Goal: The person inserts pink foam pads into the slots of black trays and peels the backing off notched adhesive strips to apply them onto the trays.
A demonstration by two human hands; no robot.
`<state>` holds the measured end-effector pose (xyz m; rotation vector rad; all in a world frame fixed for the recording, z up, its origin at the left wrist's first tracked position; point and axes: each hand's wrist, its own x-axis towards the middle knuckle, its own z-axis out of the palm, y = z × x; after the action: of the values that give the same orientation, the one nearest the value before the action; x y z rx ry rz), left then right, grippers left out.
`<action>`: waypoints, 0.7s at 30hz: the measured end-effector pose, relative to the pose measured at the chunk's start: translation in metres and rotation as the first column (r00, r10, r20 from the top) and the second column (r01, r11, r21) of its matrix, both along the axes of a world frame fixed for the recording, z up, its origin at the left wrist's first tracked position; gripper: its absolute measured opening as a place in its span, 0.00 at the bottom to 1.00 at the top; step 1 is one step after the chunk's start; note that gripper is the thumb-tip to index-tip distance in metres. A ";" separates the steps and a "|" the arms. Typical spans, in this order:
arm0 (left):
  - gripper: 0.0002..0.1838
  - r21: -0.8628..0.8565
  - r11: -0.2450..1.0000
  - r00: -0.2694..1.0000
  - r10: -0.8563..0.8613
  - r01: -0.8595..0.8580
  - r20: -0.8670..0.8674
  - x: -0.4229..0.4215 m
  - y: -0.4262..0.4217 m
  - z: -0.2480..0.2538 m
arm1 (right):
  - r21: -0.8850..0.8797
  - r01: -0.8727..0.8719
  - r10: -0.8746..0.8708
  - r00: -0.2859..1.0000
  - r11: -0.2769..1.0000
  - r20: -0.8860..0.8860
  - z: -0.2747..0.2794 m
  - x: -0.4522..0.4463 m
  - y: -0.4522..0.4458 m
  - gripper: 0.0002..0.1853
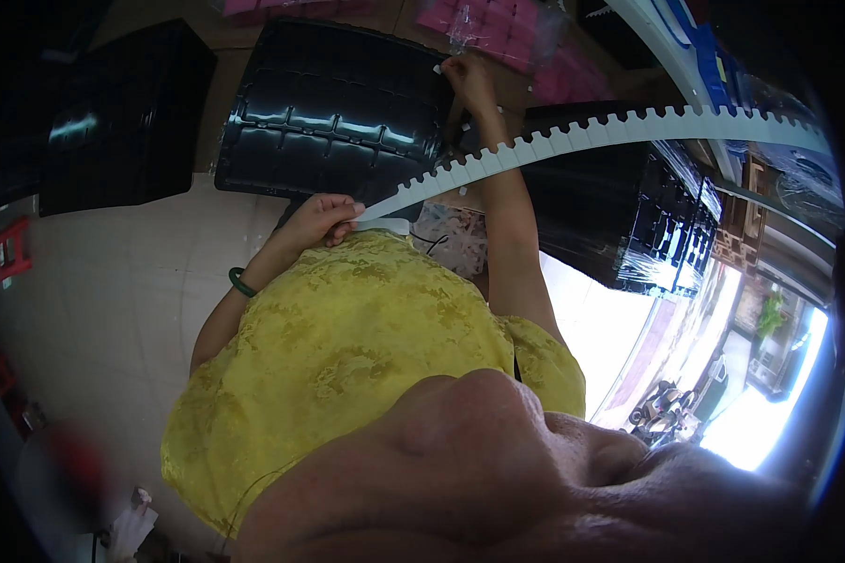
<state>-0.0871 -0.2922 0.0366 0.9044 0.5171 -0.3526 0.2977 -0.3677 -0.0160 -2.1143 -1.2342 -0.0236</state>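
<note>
1. Two bare hands at work here, and the left hand [321,218] has a thumb-and-finger pinch on the narrow end of a long, white, flat strip with a notched edge [582,138], right by the front of a yellow patterned shirt [347,328].
2. That strip curves up and off to the right side of the view, crossing in front of the right forearm [509,211].
3. Right hand [469,83] is reaching out by the upper right corner of a black moulded plastic tray [333,94]. Fingers are drawn in narrow, with a small white piece [437,69] at the tips; can't tell how firmly it's gripped.
4. Dark green bangle [242,281] on the left wrist, fwiw, and a flat white piece [385,226] just under the strip's end.
5. Around the tray: pink moulded pieces [488,30] beyond it, a black boxy stack [127,117] to its left, and another black stack with shiny clear wrap [629,225] over to the right.
</note>
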 end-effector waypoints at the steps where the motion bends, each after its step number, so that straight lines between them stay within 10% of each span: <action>1: 0.17 0.014 1.000 1.000 -0.002 0.002 0.011 -0.001 -0.001 -0.002 | -0.023 0.017 -0.017 1.000 1.000 0.010 -0.001 0.000 0.001 0.10; 21: 0.16 0.004 0.999 0.999 0.047 -0.047 0.016 -0.003 0.007 -0.003 | -0.084 -0.168 0.177 0.979 0.982 0.106 0.000 -0.010 -0.004 0.09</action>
<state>-0.0898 -0.2848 0.0333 0.8970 0.5239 -0.3018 0.2879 -0.3715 -0.0162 -2.0858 -1.5038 -0.0208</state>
